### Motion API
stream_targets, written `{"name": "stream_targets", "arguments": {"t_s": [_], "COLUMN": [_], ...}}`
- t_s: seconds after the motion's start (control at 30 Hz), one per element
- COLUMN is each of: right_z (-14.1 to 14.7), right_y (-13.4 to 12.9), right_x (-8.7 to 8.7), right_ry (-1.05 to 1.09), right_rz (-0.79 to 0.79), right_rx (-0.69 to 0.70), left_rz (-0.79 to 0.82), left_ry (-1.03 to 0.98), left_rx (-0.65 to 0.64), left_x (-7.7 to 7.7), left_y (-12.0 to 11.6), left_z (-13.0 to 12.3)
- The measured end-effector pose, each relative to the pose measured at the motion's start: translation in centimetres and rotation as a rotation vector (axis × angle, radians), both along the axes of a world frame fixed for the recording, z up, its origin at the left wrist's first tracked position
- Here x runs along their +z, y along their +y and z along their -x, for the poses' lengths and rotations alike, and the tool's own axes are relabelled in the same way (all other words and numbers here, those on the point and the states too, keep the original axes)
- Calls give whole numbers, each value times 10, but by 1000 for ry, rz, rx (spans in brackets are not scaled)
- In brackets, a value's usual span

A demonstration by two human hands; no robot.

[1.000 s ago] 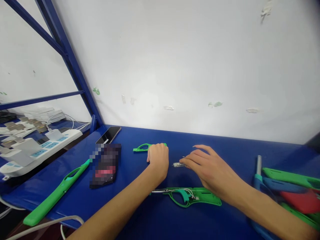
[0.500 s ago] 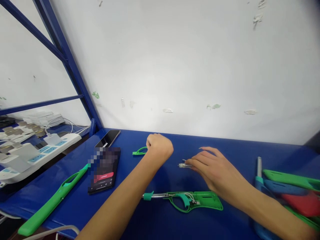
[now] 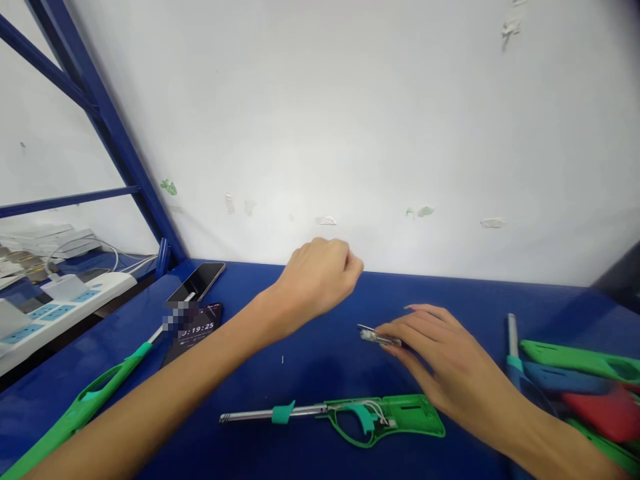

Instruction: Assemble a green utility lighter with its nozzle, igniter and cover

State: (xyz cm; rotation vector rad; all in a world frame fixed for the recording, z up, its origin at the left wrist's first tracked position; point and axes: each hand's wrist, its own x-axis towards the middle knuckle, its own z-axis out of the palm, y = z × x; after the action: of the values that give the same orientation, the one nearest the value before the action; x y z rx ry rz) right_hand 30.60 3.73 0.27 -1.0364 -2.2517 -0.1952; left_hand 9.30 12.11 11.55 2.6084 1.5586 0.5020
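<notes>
My left hand (image 3: 323,277) is closed in a fist above the back of the blue table, its knuckles toward me. Whatever its fingers may hold is hidden. My right hand (image 3: 435,343) pinches a small clear lighter gas tank (image 3: 375,337) with thin metal parts at its end, just over the table. In front of both hands lies an opened green gas lighter (image 3: 413,413). Its half shell shows the teal trigger, white wires and a metal tube, with a teal collar (image 3: 283,413) on the tube.
A closed green lighter (image 3: 80,417) lies at the left, its blurred tip by two phones (image 3: 200,280). Several green, blue and red lighters (image 3: 575,360) are piled at the right. A white power strip (image 3: 100,297) stands far left; a white wall (image 3: 350,133) rises behind.
My left fist has moved right and up and turned. The green piece beside it no longer shows. My right hand keeps the small clear tank, now slightly lower. The view has shifted a little.
</notes>
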Motion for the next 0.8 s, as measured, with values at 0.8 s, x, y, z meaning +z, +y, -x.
{"name": "stream_targets", "arguments": {"t_s": [0.8], "right_z": [9], "right_y": [-13], "right_x": [-8], "right_ry": [117], "right_rz": [137], "right_rx": [26], "left_rz": [142], "left_ry": [-714], "left_rx": [-417], "left_x": [-108], "left_y": [-39], "left_z": [43]}}
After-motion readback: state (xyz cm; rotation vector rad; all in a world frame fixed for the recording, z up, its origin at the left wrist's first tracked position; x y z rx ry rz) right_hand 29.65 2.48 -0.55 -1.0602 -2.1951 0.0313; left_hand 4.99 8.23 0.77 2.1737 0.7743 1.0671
